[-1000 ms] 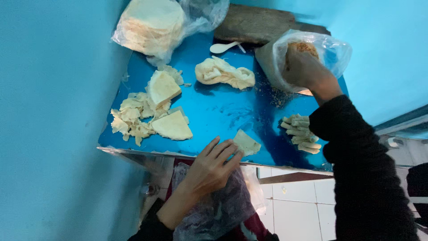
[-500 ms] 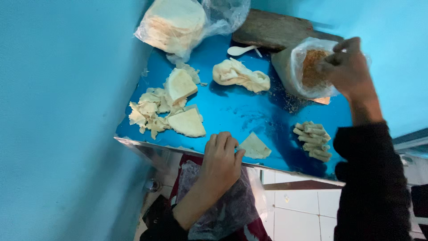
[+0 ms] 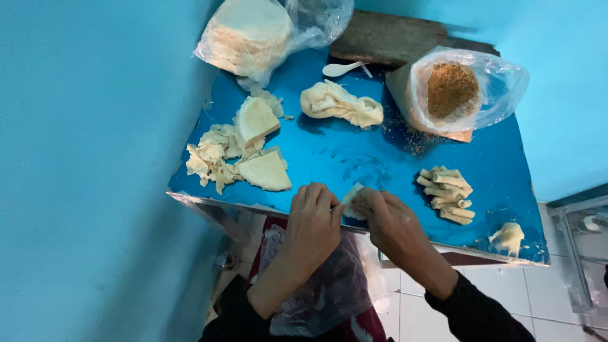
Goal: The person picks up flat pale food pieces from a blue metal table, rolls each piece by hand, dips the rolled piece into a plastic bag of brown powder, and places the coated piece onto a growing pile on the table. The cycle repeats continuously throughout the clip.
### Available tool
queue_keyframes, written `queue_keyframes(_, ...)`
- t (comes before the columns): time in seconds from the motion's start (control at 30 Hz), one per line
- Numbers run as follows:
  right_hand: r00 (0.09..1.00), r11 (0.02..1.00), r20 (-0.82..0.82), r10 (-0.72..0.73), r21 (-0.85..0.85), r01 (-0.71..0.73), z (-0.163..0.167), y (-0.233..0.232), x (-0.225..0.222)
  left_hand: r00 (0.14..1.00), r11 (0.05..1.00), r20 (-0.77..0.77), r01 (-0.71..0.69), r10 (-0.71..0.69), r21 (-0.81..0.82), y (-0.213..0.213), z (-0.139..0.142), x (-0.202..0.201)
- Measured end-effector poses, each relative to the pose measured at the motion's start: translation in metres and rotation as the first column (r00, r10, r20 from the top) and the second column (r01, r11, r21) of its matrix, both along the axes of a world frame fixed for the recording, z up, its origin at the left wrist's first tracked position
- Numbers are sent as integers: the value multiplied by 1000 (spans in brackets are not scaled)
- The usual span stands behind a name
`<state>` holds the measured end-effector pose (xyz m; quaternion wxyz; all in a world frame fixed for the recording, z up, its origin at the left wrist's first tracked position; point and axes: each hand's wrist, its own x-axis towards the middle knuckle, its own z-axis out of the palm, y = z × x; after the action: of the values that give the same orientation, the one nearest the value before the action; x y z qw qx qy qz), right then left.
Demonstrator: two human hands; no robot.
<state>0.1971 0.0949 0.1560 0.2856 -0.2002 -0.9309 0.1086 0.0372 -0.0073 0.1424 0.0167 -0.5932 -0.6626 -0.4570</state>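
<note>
Fingers (image 3: 320,201) of both hands now pinch the wrapper (image 3: 352,199) at the table (image 3: 354,158) edge, the right hand (image 3: 392,221) having left the filling bag (image 3: 468,88).

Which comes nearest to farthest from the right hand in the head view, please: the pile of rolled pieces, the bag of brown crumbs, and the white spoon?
From the right hand:
1. Pile of rolled pieces, just to its right on the blue table.
2. Bag of brown crumbs, farther back on the right.
3. White spoon, at the table's far edge.
</note>
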Motion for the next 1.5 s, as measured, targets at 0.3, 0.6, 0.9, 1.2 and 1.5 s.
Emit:
queue_keyframes(0.3,996,979,-38,-86,-188,77,12,-5,17,999,999,-32,-9,8,-32,-3,1,5)
queue_keyframes(0.6,961,965,176,-211,-116,233,28,-11,17,998,994,34,61,-58,-91,-3,6,12)
queue_keyframes(0.9,981,919,122,-152,-348,186,40,-10,14,976,979,83,203,-200,-29,-10,7,8)
queue_keyframes(1.2,978,898,189,-84,-411,156,36,-14,9,878,941,-362,339,-314,8,16,-10,-19)
queue_keyframes(1.5,952,913,295,79,-405,49,46,28,-13,954,983,-241,182,-180,-12,32,-11,-9)
